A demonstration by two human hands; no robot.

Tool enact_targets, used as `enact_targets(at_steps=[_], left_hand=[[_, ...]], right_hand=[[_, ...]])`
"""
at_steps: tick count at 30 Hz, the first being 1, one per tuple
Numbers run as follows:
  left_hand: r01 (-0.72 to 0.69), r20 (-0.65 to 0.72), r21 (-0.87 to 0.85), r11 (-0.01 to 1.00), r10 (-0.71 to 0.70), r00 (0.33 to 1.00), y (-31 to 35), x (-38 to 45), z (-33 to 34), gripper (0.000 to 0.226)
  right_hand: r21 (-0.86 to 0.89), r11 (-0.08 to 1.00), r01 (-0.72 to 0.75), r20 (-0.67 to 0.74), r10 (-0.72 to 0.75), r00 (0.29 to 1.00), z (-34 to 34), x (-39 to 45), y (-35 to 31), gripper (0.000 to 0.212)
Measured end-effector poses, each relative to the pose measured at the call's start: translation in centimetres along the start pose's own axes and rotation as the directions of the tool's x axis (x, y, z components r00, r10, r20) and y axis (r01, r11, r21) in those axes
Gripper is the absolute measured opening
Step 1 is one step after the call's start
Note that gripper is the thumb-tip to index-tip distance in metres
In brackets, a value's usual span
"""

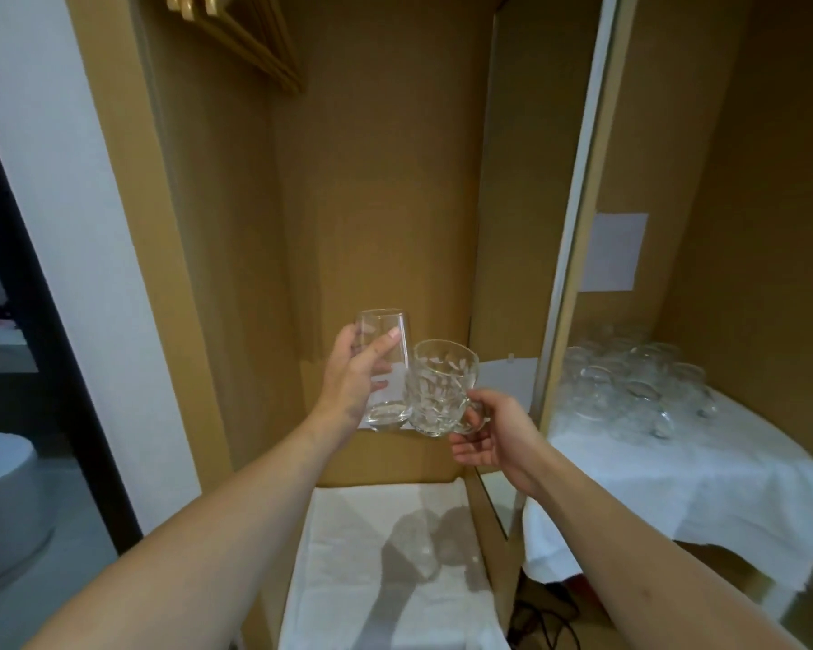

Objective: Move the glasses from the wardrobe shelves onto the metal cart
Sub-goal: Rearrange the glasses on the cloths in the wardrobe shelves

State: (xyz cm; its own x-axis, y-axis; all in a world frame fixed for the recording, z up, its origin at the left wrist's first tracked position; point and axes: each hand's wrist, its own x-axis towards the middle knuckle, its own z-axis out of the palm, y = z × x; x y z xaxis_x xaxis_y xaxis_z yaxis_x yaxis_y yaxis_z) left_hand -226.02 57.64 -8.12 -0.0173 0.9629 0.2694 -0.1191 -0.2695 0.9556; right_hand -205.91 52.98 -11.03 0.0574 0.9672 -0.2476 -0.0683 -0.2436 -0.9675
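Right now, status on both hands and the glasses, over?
Left hand grips plain tumbler. Right hand grips cut-glass mug by its handle. Both held up inside wardrobe. More glasses on white cloth, right. Nothing in the way.

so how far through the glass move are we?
Done: a cluster of glasses already stands on the white-clothed surface at right. In hand: left hand grips a smooth tumbler, right hand holds a cut-glass mug by its handle. Left: setting these two down; no other shelf glasses show.
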Motion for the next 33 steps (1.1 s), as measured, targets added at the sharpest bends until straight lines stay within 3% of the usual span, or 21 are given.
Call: enact_targets(at_steps=[7, 13, 19, 28, 33], left_hand=[[0.073, 0.031, -0.030, 0.997, -0.072, 0.997, -0.7, -5.8, 7.7, 0.049], [0.101, 0.087, -0.024, 0.995, -0.099, 0.991, -1.2, -10.2, 13.6, 0.032], [0.126, 0.141, -0.047, 0.991, -0.118, 0.983, -2.1, -13.3, 18.9, 0.035], [0.161, 0.223, 0.049, 0.986, -0.168, 0.960, -4.2, -13.9, 26.6, 0.046], [0.174, 0.268, 0.084, 0.981, -0.191, 0.944, -6.2, -12.2, 30.8, 0.078]], right_hand=[[0.003, 1.000, -0.006, -0.038, 0.006, 0.999, -8.1, -6.1, 1.6, 0.048], [0.022, 0.999, -0.039, -0.081, 0.040, 0.996, -14.5, -10.4, 2.8, 0.045], [0.045, 0.997, -0.065, -0.159, 0.072, 0.985, -20.3, -13.7, 4.3, 0.045], [0.169, 0.983, -0.069, -0.273, 0.114, 0.955, -27.0, -14.9, 6.1, 0.042], [0.283, 0.955, -0.083, -0.309, 0.173, 0.935, -30.2, -14.3, 6.9, 0.035]])
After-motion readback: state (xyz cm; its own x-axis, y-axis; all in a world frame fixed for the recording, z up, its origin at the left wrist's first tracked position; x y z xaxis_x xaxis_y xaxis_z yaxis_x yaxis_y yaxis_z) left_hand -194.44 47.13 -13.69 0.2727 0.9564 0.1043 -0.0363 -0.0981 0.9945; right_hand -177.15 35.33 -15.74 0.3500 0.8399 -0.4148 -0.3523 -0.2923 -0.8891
